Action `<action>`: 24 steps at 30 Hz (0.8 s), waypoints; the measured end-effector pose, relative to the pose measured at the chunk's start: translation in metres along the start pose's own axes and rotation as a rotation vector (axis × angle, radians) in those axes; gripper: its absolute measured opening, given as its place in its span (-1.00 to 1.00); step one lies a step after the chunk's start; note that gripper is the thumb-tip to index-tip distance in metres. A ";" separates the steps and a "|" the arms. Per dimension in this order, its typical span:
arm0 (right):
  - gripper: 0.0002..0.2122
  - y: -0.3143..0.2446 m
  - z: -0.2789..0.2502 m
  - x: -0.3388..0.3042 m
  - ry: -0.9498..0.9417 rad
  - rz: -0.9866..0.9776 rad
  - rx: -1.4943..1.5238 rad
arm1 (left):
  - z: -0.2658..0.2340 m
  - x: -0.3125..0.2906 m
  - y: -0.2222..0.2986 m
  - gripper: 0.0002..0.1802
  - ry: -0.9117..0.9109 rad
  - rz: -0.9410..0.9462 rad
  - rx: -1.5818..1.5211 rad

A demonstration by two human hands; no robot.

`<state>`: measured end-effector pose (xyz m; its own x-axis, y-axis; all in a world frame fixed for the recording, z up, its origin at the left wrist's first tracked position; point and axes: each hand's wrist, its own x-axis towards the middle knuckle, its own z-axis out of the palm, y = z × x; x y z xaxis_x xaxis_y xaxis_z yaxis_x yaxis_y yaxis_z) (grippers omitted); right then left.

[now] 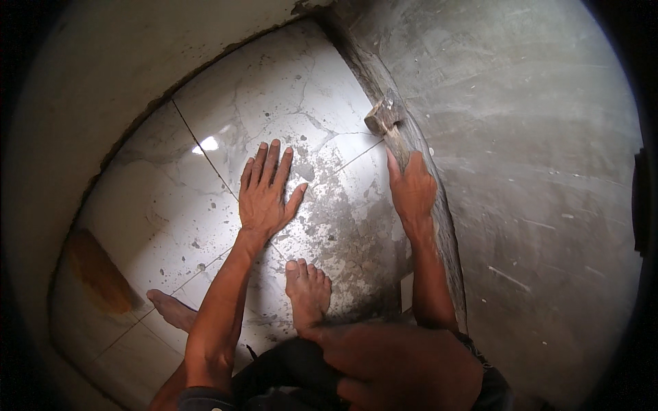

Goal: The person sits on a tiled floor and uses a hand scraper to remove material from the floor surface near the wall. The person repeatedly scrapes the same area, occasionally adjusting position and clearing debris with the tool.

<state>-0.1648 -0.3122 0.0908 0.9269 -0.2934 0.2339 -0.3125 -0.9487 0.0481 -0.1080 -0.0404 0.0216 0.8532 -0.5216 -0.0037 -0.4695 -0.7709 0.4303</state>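
My left hand [264, 198] lies flat on the white marbled floor tile [253, 82], fingers stretched out and thumb apart, holding nothing. Just beside its fingertips is a grey flake of mortar [303, 171]. Over at the right, my right hand [414, 188] is closed round the short handle of a hammer. The hammer [384, 115] has a blocky, worn brown-grey head, which is at the tile's edge beside the wall. Part of the handle is hidden in my fist, and whether the head touches the tile I cannot tell.
A rough gap [349, 51] runs between the tiles and the grey plastered wall [528, 171]. Mortar crumbs [349, 246] litter the floor around my bare foot [308, 291]. A brown wooden piece [101, 272] lies at the left, near the pale wall [75, 103].
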 end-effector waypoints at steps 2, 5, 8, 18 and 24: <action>-0.60 0.003 0.006 0.005 0.042 -0.033 -0.020 | -0.001 0.002 0.001 -0.21 0.005 0.004 -0.009; -0.60 -0.006 0.000 0.008 0.048 -0.106 0.018 | 0.000 0.001 0.001 -0.21 0.004 0.008 -0.018; -0.59 -0.019 -0.006 0.011 0.106 -0.256 0.160 | 0.001 0.005 -0.004 -0.22 0.015 0.004 -0.019; -0.58 -0.008 -0.002 0.009 -0.170 -0.024 -0.088 | 0.002 0.004 -0.005 -0.21 0.025 0.010 -0.041; -0.60 0.006 0.000 0.017 -0.128 -0.099 -0.194 | 0.001 0.004 -0.006 -0.21 0.028 0.017 -0.054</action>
<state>-0.1515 -0.3231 0.0949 0.9698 -0.2249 0.0943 -0.2419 -0.9368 0.2530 -0.1021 -0.0385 0.0178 0.8513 -0.5239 0.0289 -0.4719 -0.7405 0.4785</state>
